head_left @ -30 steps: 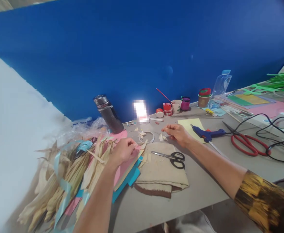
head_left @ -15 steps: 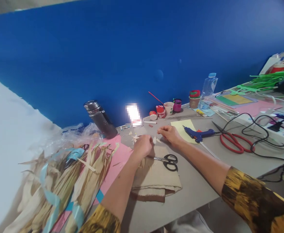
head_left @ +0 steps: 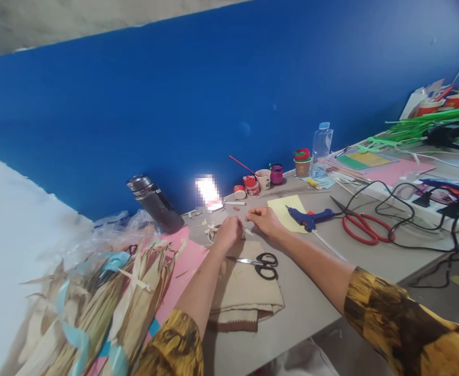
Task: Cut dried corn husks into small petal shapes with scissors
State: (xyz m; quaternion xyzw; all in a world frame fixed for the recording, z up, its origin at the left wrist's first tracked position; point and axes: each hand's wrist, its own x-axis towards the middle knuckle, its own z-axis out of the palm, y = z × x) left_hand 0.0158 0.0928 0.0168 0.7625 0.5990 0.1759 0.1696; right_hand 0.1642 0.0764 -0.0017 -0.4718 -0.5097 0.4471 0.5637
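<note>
My left hand (head_left: 230,231) is closed in a fist above the top edge of a folded beige cloth (head_left: 249,292); what it holds, if anything, is hidden. Just past its left side shows a pale flower-like piece of dry husk (head_left: 210,228). My right hand (head_left: 265,220) pinches thumb and fingers together a short way to the right; anything between them is too small to name. Small pale scraps (head_left: 249,232) lie between the two hands. On the cloth rest black-handled scissors (head_left: 263,263), nearest to my left wrist.
Bundles of dry corn husks (head_left: 135,292) with blue ribbon cover the left side. A dark flask (head_left: 157,206) leans by the wall. To the right lie a blue glue gun (head_left: 310,216), red-handled scissors (head_left: 366,230), cables and a power strip (head_left: 413,201). Paint pots (head_left: 251,185) line the back.
The view has shifted, so the whole table sits slightly further left in the picture. My hands keep almost the same pose and place over the table.
</note>
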